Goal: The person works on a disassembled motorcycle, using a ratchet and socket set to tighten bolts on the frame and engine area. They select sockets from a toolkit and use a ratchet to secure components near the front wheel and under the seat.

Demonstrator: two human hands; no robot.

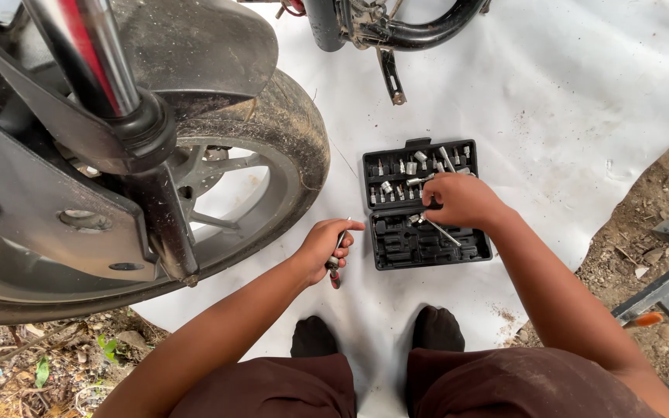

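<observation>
Right hand [462,200] curled over the middle of the open black socket case [426,203], fingers closed around a small piece there, exact grip hidden. Left hand [324,246], just left of the case, clamped on a ratchet handle [336,263] standing near-upright, red tip down toward the white sheet [551,116]. Sockets mostly seated in the case, motorcycle front wheel [272,155] further left, untouched.

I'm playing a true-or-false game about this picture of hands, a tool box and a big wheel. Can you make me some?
1. The right hand reaches into the black socket case. True.
2. The left hand is empty. False: it holds a small tool.
3. The case lies on a white sheet. True.
4. The motorcycle wheel sits to the right of the case. False: it is to the left.
5. The case lid is closed. False: it is open, sockets showing.
</observation>
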